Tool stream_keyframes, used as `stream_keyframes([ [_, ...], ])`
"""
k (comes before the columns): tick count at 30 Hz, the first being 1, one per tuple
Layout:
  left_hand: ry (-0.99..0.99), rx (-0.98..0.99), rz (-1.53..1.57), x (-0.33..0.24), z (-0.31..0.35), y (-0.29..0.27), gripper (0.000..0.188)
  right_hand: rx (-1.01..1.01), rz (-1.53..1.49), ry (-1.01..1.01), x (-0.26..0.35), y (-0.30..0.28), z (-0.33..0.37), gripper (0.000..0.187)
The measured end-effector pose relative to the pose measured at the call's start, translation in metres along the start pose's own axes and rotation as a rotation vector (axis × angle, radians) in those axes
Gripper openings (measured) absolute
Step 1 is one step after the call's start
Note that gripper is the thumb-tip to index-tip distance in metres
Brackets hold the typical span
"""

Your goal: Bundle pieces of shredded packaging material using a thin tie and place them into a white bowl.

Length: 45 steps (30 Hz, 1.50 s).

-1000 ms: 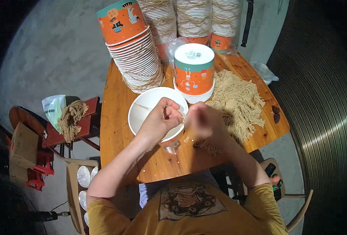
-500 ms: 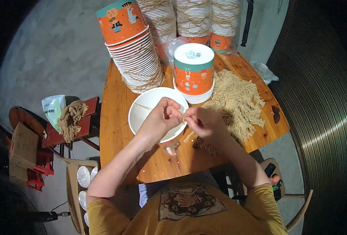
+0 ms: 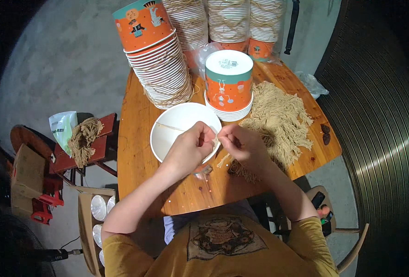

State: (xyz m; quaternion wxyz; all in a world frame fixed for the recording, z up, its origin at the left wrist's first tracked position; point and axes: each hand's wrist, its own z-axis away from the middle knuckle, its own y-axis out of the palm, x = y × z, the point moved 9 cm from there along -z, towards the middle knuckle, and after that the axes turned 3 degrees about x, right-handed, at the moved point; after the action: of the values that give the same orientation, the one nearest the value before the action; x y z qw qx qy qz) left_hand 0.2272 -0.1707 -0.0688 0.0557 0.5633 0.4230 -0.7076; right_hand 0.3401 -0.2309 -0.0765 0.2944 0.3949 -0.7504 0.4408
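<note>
A paper bucket (image 3: 182,113), white inside, stands mouth up before me. A tan string (image 3: 169,126) crosses its inside from the left wall toward my hands. Over its right rim my left hand (image 3: 188,150) and my right hand (image 3: 245,145) meet, fingertips nearly touching. Both pinch what looks like an end of this string; the bit between the fingers is tiny and partly hidden. A loose strand hangs below my right hand. Beside that hand lies a heap of cut tan strings (image 3: 283,120), partly under my wrist.
Behind the bucket stands an upside-down stack of orange and green buckets (image 3: 228,87). A tall leaning stack with string handles (image 3: 160,69) is at the back left, with further wrapped stacks (image 3: 227,23) behind. Two dark dried fruits (image 3: 325,134) lie by the table's right edge.
My left hand has turned slightly and shifted a little right and down, its fingers closing near the right fingertips. The bucket has tilted or shifted very slightly left.
</note>
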Motion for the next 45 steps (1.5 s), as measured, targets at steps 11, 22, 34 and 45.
stream_keyframes([
  [11, 0.023, -0.037, -0.006, 0.006, 0.0, -0.001, 0.01, -0.017, -0.122, -0.023, -0.005, -0.002, 0.005, 0.004],
  [22, -0.096, -0.049, 0.003, 0.007, 0.005, -0.004, 0.009, 0.022, -0.453, 0.204, -0.031, 0.009, 0.012, 0.003],
  [34, 0.129, -0.116, -0.186, -0.002, 0.014, -0.016, 0.006, 0.045, -0.177, -0.04, 0.003, 0.008, -0.002, 0.002],
  [45, 0.215, -0.157, -0.221, -0.007, 0.025, -0.024, 0.012, 0.115, -0.199, -0.041, 0.017, 0.014, -0.017, 0.008],
])
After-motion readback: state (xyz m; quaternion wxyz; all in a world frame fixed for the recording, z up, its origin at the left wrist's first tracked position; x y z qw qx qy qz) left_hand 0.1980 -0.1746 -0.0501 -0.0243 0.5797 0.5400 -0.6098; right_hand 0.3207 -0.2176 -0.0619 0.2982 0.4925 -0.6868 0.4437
